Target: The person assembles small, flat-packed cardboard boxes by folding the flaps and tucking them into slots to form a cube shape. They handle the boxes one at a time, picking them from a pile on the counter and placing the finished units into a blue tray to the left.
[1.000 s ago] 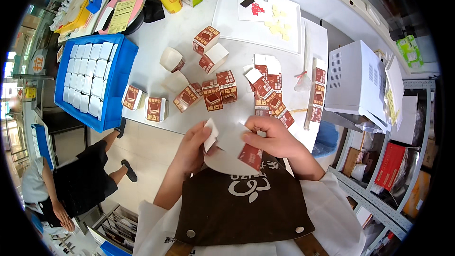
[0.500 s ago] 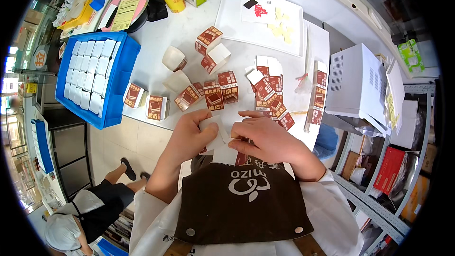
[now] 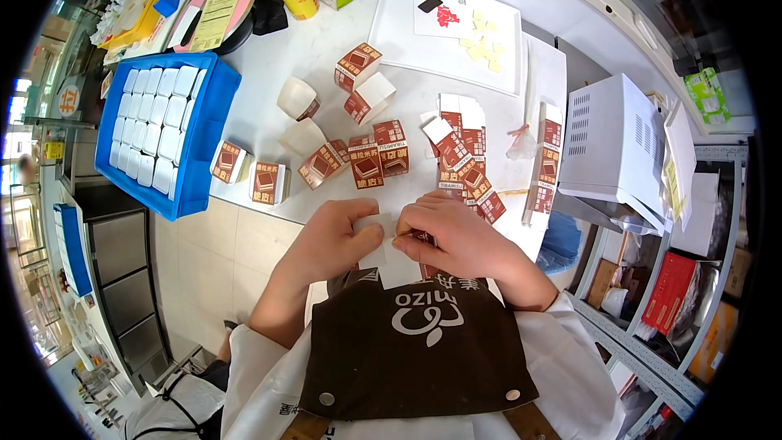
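Note:
Close to my apron, both hands hold a partly folded carton (image 3: 397, 271), white inside and brown-red printed outside. My left hand (image 3: 336, 235) is closed on its left panel, thumb on the white side. My right hand (image 3: 454, 235) pinches the right side, where some printed surface shows. Just beyond stand several formed cartons with the same print, among them an upright one (image 3: 366, 169), a tilted one (image 3: 323, 165) and an open one (image 3: 298, 99). To the right lies a pile of flat carton blanks (image 3: 463, 155).
A blue crate (image 3: 213, 118) of white-lidded containers sits at the left. A white tray (image 3: 391, 28) with paper bits lies at the back. A strip of flat cartons (image 3: 549, 159) and a white appliance (image 3: 611, 147) are at the right. A person (image 3: 183, 403) is at lower left.
My hands have come closer together, and the carton's panels have shifted between them, with more white panel hanging below. The other person has moved down toward the lower edge.

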